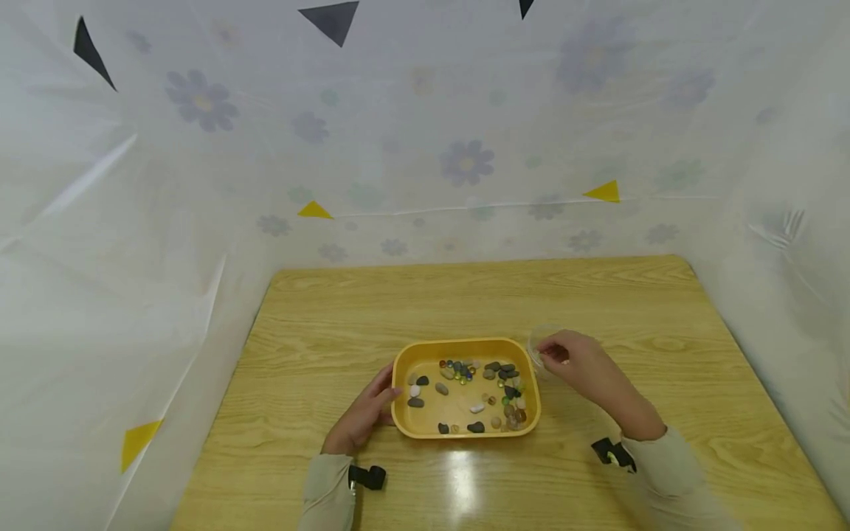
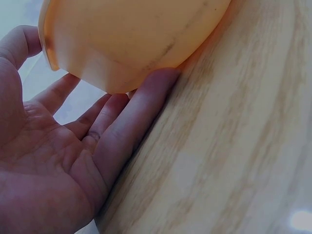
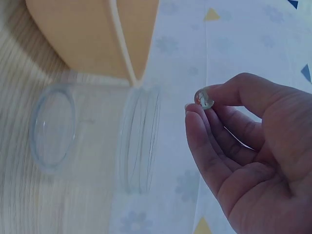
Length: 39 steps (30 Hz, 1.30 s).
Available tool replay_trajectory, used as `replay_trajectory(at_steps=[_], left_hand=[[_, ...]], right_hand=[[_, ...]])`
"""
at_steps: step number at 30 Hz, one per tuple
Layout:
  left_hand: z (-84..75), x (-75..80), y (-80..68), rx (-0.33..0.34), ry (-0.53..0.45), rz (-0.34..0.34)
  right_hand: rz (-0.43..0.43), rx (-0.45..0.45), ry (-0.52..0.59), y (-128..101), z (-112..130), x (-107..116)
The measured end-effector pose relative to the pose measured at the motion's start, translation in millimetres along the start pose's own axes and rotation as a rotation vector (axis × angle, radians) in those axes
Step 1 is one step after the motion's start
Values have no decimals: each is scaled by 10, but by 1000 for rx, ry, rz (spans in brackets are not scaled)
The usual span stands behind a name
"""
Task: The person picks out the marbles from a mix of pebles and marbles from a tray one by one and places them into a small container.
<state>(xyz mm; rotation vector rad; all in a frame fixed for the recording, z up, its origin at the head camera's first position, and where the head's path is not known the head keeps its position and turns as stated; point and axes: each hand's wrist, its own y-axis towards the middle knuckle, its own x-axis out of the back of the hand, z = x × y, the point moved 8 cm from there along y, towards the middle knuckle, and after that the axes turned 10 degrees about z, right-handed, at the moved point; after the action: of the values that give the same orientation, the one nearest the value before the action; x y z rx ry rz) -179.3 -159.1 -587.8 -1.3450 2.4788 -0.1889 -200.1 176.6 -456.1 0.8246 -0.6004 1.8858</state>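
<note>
A yellow tray (image 1: 401, 417) of several small stones and glass beads sits on the wooden table (image 1: 319, 332). My left hand (image 1: 364, 413) lies open against the tray's left wall (image 2: 122, 58), fingers (image 2: 141, 112) straight along it. My right hand (image 1: 572, 357) hovers over a clear plastic cup (image 1: 539, 341) just right of the tray and pinches a small clear glass bead (image 3: 204, 99) between thumb and fingertips. The cup (image 3: 92, 139) looks empty in the right wrist view, close beside the tray's corner (image 3: 122, 53).
A white floral sheet (image 1: 425, 162) with coloured triangles walls in the table at the back and both sides. Bare wood (image 1: 664, 310) spreads behind and to the right of the tray.
</note>
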Motion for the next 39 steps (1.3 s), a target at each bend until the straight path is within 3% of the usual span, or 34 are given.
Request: replay_trajectory(at_steps=[9,19,39], left_hand=[[-5,10,-4,0,7,-8],[-24,-10,-13,-7,3,-1],[19,7,-1,18,-19,-1]], right_hand=[[-55,-49,-25,8,-209,190],[-33,-45,-50,162,-308,49],[-97,-66,-136,323,-363,-69]])
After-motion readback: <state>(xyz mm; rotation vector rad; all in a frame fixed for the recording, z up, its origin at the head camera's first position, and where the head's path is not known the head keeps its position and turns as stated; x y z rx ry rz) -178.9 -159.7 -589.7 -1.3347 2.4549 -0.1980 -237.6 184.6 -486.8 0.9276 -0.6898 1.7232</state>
